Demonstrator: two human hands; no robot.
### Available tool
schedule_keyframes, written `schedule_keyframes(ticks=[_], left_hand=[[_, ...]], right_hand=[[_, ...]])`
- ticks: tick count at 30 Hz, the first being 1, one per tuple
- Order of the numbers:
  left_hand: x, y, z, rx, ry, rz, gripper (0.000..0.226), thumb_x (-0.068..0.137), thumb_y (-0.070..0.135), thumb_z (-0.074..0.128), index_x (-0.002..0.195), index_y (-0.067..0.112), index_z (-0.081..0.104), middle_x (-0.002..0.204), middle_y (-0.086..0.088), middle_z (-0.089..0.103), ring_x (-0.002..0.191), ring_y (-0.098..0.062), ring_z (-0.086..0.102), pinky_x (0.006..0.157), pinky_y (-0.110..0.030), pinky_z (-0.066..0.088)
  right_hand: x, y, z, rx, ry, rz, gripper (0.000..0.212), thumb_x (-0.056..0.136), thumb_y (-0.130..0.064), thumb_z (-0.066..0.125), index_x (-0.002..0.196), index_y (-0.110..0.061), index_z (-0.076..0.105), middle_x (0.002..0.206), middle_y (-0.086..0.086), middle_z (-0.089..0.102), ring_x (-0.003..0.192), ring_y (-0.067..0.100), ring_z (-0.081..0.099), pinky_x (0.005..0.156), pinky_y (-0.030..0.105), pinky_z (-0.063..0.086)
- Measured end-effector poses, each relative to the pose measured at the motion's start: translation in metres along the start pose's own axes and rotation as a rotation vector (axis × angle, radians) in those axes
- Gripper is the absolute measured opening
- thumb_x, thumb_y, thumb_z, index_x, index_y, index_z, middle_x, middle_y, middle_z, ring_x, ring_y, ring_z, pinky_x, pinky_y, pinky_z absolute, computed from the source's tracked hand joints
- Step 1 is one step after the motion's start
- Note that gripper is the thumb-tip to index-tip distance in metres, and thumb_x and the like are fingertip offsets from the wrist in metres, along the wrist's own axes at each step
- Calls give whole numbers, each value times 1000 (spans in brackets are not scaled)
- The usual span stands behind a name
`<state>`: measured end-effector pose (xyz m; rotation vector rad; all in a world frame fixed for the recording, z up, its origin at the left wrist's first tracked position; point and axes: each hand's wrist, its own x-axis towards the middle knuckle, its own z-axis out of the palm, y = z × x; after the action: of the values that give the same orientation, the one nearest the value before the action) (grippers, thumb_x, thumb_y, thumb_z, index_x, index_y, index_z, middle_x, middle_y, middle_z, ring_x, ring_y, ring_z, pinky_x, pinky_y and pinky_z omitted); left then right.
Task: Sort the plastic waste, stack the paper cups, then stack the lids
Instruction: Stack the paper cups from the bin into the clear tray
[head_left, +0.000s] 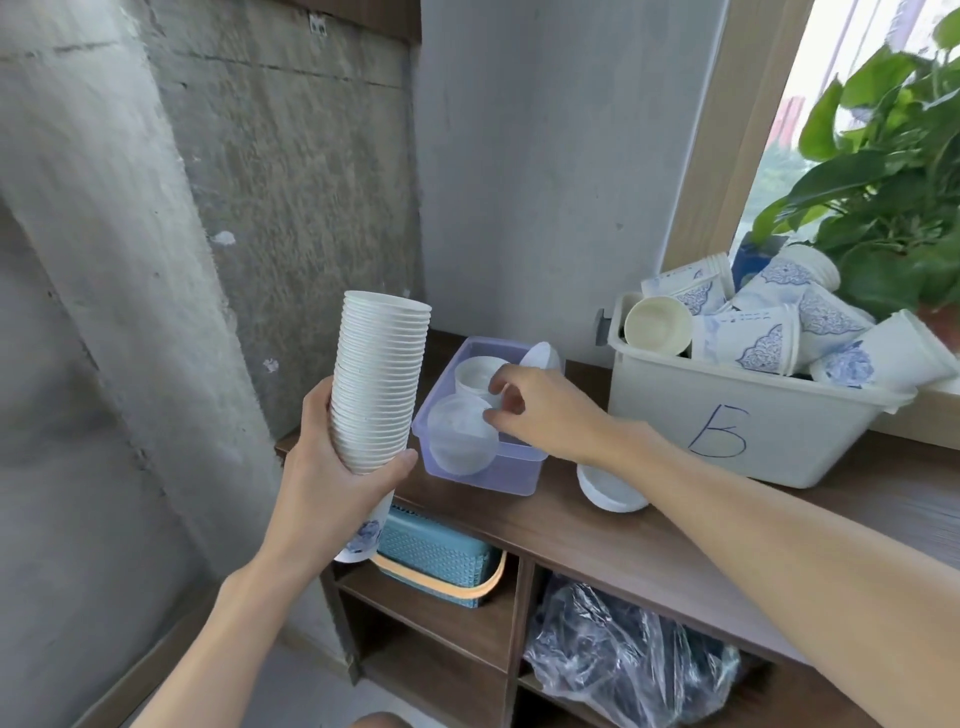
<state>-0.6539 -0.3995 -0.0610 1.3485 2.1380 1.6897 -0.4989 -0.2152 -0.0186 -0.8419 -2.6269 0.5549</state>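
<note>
My left hand (332, 483) grips a tall stack of white paper cups (379, 379), held upright to the left of the shelf. My right hand (540, 410) reaches over a small translucent purple bin (511, 475) on the shelf top, its fingertips pinching the edge of a clear plastic lid (457, 431) that leans inside. More white lids (475, 371) lie deeper in that bin, and one lid (540, 356) stands on edge at its far rim. A white bin marked "B" (727, 421) at the right holds several loose blue-patterned paper cups (748, 338).
A white lid (610, 491) lies on the brown shelf top (597, 540) between the two bins. Below, one cubby holds a teal basket (431, 556) and another a crumpled plastic bag (623, 660). A leafy plant (893, 176) stands by the window. A concrete wall is on the left.
</note>
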Motion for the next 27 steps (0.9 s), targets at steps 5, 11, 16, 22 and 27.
schedule_keyframes(ticks=[5, 11, 16, 22, 27], left_hand=[[15, -4, -4, 14, 17, 5, 84, 72, 23, 88, 134, 41, 34, 104, 36, 53, 97, 21, 53, 67, -6, 43], [24, -9, -6, 33, 8, 23, 88, 71, 28, 89, 138, 38, 33, 102, 53, 46, 97, 21, 51, 72, -13, 43], [30, -4, -4, 22, 9, 52, 89, 71, 28, 89, 140, 35, 33, 101, 53, 46, 96, 21, 53, 71, -11, 43], [43, 14, -3, -14, 26, 83, 86, 72, 25, 89, 137, 35, 34, 98, 55, 46, 95, 23, 52, 74, -15, 44], [61, 44, 5, -131, 79, 75, 74, 74, 25, 88, 130, 26, 39, 107, 26, 54, 91, 22, 54, 69, -5, 44]], right_hand=[[36, -5, 13, -145, -183, 102, 53, 93, -40, 58, 134, -12, 38, 87, 0, 57, 75, 17, 57, 66, 30, 49], [52, -4, 18, -16, -350, 286, 69, 88, -42, 66, 138, -16, 26, 101, 0, 53, 81, 18, 63, 60, 25, 57], [56, -2, 24, 149, -328, 382, 71, 84, -23, 74, 137, -14, 27, 118, 7, 50, 100, 26, 61, 80, 38, 60], [53, -7, 4, 427, -151, 475, 66, 85, -8, 69, 139, -11, 29, 100, 8, 48, 100, 34, 62, 77, 44, 60], [35, -6, -27, 586, 70, 469, 38, 84, -6, 65, 110, -12, 38, 105, 13, 50, 87, 28, 59, 64, 38, 61]])
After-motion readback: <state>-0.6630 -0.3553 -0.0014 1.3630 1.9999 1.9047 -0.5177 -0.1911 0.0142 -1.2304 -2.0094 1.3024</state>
